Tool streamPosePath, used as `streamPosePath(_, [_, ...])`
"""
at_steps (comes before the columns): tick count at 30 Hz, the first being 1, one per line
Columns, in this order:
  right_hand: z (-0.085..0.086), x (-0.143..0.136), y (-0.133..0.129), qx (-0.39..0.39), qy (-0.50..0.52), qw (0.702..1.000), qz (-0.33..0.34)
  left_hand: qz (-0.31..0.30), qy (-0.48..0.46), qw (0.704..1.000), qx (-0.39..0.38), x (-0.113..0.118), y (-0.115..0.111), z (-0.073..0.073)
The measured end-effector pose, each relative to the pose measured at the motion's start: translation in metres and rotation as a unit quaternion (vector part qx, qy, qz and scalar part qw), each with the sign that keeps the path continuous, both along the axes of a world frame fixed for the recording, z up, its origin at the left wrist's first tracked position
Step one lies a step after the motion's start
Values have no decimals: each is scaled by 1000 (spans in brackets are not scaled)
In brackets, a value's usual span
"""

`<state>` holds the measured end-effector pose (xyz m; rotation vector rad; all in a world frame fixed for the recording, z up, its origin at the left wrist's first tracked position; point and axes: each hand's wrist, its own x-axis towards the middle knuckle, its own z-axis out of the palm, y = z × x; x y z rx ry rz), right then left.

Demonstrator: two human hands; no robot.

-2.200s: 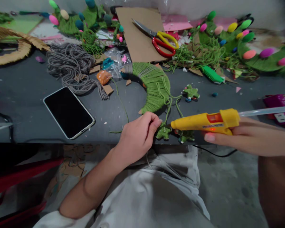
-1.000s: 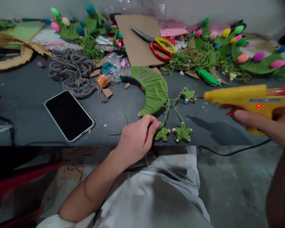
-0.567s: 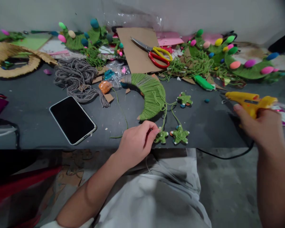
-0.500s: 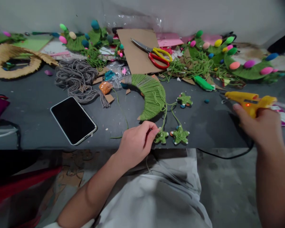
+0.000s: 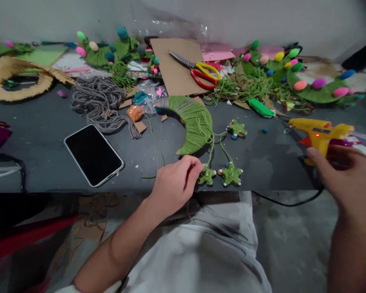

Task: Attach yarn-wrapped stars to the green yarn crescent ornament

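My left hand [image 5: 177,179] is closed in a pinch at the upper edge of a small green yarn star [image 5: 206,176] near the table's front edge. Two more yarn stars, one beside it [image 5: 231,175] and one higher up [image 5: 237,128], are tied by green strands to a crescent wrapped in green yarn [image 5: 197,126]. At the right, a yellow glue gun [image 5: 320,132] with a lit red light stands on the table. My right hand [image 5: 349,175] is just behind its handle, thumb and fingers apart. A small blue pompom [image 5: 265,130] lies between the stars and the gun.
On the dark table [image 5: 140,156] are a phone [image 5: 94,154], grey yarn [image 5: 97,101] and a straw-coloured ring [image 5: 21,91]. Scissors [image 5: 198,69] rest on cardboard [image 5: 161,61] at the back. Decorated green crescents [image 5: 320,91] line the wall. A black cord [image 5: 289,203] hangs over the front edge.
My right hand has let go of the glue gun and drawn back from its handle to the right and down. My left hand, the stars and the crescent have stayed in place.
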<state>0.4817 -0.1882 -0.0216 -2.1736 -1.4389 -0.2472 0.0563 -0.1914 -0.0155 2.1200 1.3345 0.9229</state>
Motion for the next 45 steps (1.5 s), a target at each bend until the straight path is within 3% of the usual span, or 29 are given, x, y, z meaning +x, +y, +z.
streamPosePath(2, [-5, -10, -9, 74, -57, 995, -28, 7, -5, 1000, -6, 0, 0, 1])
streamPosePath(4, [-4, -29, -18, 152, -103, 983, -12, 10, -12, 1000, -7, 0, -1, 1])
streamPosePath(7, [13, -70, -23, 180, -24, 976, 118, 8, -28, 1000, -8, 1, -1, 2])
streamPosePath(9, [32, -99, -17, 120, 96, 960, 234, 9, -36, 999, -19, 1, -2, 2])
streamPosePath(12, [62, -140, 8, -48, 185, 894, 405, 16, -51, 998, -33, 1, -2, 2])
streamPosePath(15, [77, -173, 41, -167, 188, 842, 477, 25, -76, 997, -20, 2, -2, 0])
streamPosePath(18, [75, -194, 68, -218, 187, 817, 500, 32, -100, 994, -11, 3, -2, -2])
streamPosePath(23, [62, -205, 87, -267, 268, 799, 468, 33, -81, 996, -2, 4, -2, 0])
streamPosePath(29, [59, -198, 90, -217, 303, 796, 477, 4, 3, 997, 78, 5, 0, 0])
streamPosePath(36, [54, -193, 91, -216, 283, 769, 531, -38, 31, 987, 152, 5, 0, -5])
streamPosePath(45, [53, -194, 89, -207, 252, 748, 577, -88, -45, 981, 165, 0, -5, -5])
